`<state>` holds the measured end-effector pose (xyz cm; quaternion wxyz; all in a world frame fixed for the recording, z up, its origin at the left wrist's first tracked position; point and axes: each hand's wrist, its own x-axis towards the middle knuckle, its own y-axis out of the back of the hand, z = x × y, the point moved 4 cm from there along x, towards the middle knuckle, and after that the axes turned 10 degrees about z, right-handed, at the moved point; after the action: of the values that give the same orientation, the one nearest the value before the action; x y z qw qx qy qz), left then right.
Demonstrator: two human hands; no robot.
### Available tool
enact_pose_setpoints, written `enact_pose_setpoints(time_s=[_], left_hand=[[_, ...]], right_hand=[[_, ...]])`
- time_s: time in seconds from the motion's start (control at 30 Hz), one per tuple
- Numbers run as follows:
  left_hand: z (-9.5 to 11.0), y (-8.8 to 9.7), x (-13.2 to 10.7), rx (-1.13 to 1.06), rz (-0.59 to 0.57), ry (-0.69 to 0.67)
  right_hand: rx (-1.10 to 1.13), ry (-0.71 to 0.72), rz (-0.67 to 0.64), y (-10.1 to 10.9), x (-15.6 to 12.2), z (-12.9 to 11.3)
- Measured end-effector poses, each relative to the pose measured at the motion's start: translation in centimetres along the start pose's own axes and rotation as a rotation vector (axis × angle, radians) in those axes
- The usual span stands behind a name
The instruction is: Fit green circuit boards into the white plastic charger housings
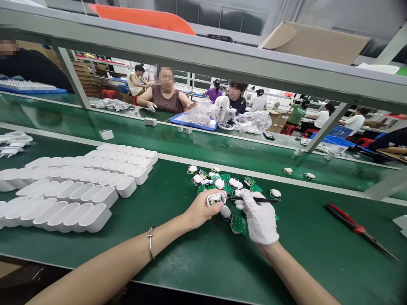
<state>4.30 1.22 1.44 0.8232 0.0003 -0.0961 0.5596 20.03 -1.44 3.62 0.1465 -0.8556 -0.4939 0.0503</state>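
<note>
In my bare left hand point(201, 212) is a small white oval plastic housing point(209, 201), its open side facing me and electronic parts showing inside. My gloved right hand point(259, 218) pinches a thin black tool, which looks like tweezers point(263, 199). The tool's tip reaches the rim of the housing. Around and behind both hands lies a loose pile of green circuit boards point(238, 223) with white-coated components point(235, 183). Fingers and glove hide part of the pile.
Rows of white oval housings point(92, 216) stand at the left. Red-and-black long-nose pliers point(359, 228) lie at the right. Two boards point(288, 170) rest on the green strip beyond the white line. A metal shelf frame point(203, 53) crosses above; several people work behind, near a white fan point(222, 111).
</note>
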Motion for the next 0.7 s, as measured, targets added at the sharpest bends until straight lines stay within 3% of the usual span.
enact_pose_setpoints(time_s=[0.17, 0.27, 0.5, 0.63, 0.7], left_hand=[[-0.5, -0.5, 0.0, 0.007, -0.013, 0.053], [-0.5, -0.6, 0.0, 0.001, -0.005, 0.065], [0.8, -0.6, -0.4, 0.065, -0.077, -0.043], [1.4, -0.7, -0.6, 0.132, -0.118, -0.115], [1.3, -0.8, -0.6, 0.176, -0.131, -0.127]], right_hand=[[-0.132, 0.277, 0.024, 0.5, -1.4, 0.5], [-0.142, 0.332, 0.012, 0.7, -1.4, 0.9], [-0.068, 0.13, 0.001, 0.2, -0.3, 1.9], [-0.013, -0.017, -0.121, -0.7, -0.4, 1.6], [-0.044, -0.021, -0.204, -1.1, -0.7, 1.1]])
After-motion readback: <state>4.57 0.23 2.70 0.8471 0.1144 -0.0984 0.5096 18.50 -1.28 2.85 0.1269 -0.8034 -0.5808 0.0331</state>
